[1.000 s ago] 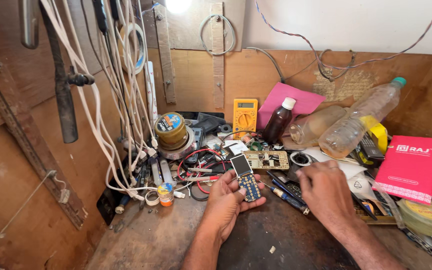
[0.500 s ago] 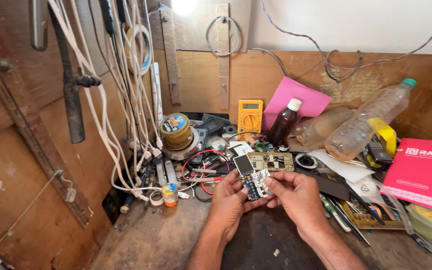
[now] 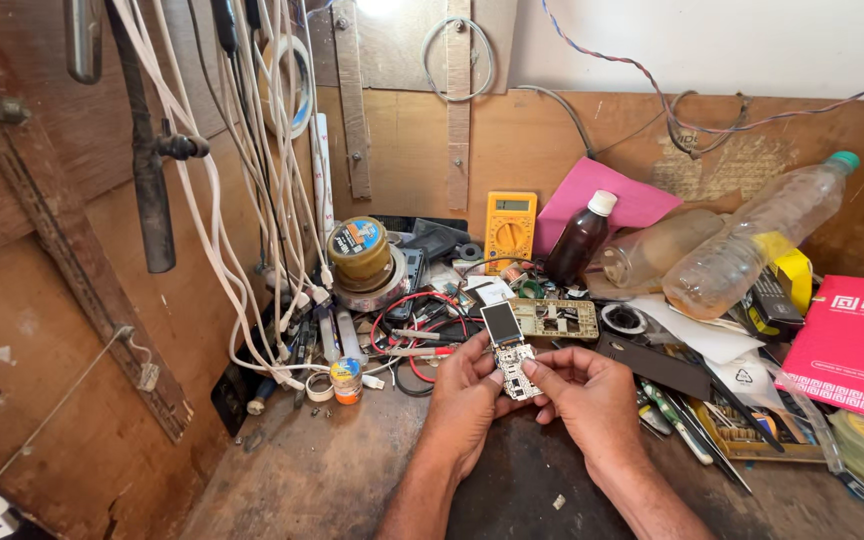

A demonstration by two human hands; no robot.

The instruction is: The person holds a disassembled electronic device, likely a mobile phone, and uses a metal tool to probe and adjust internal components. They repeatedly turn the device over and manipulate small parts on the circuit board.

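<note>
Both my hands hold a small bare phone circuit board with a little screen at its top [image 3: 508,348], upright over the dark bench mat. My left hand [image 3: 464,400] grips its left edge from beneath. My right hand [image 3: 582,392] pinches the lower right side with thumb and fingertips. Just behind the board lies a second, beige circuit board [image 3: 556,318]. Red and black wires [image 3: 407,338] curl to the left of my left hand.
A cluttered wooden bench: yellow multimeter [image 3: 510,228], brown bottle with white cap [image 3: 578,240], two clear plastic bottles [image 3: 742,248], pink box [image 3: 852,345], round tin [image 3: 360,254], tweezers and tools [image 3: 682,425] at right. White cables [image 3: 262,190] hang on the left wall.
My right hand came in from the tools on the right and took hold of the board, which my left hand raised slightly. The camera drew closer.
</note>
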